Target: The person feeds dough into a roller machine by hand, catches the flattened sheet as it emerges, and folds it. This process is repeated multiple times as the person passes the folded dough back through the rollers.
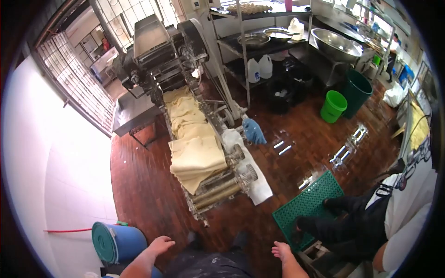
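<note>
The rolling machine [185,92] stands at twelve o'clock, with folded dough sheets [194,153] lying on its bed. A lidded drum [116,241] sits at nine o'clock, just beside the left hand [160,244]. At two o'clock, near the right hand [281,251], a slatted crate [308,204] lies on the floor under a co-worker's feet [338,204]. A bucket [333,105] stands at one o'clock, and the shelf rack [241,46] is behind it.

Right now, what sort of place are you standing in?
Most likely a small food workshop, perhaps making noodles or pastry. A roller machine carries folded dough sheets, and a big steel bowl sits at the back.
</note>
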Action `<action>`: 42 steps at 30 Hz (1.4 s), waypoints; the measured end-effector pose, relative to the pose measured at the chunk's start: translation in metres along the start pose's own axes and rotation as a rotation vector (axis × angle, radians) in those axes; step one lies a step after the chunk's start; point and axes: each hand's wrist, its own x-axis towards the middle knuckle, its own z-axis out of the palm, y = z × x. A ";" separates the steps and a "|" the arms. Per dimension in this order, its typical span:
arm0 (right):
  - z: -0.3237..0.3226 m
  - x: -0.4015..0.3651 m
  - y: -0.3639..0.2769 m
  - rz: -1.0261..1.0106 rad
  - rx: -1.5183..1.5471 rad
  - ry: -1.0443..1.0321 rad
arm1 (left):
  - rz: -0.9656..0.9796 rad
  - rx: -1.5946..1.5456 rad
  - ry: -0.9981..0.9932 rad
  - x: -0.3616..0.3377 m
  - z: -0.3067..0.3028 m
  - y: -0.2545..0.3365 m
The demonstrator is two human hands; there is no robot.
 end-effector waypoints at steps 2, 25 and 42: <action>0.003 -0.002 -0.005 -0.010 0.008 -0.012 | 0.045 -0.001 -0.007 -0.001 -0.003 0.020; -0.006 -0.013 -0.021 -0.028 0.022 0.017 | 0.008 -0.029 0.045 -0.009 -0.008 0.016; -0.003 -0.021 -0.027 -0.031 -0.030 0.022 | -0.034 -0.061 0.000 -0.008 -0.010 -0.007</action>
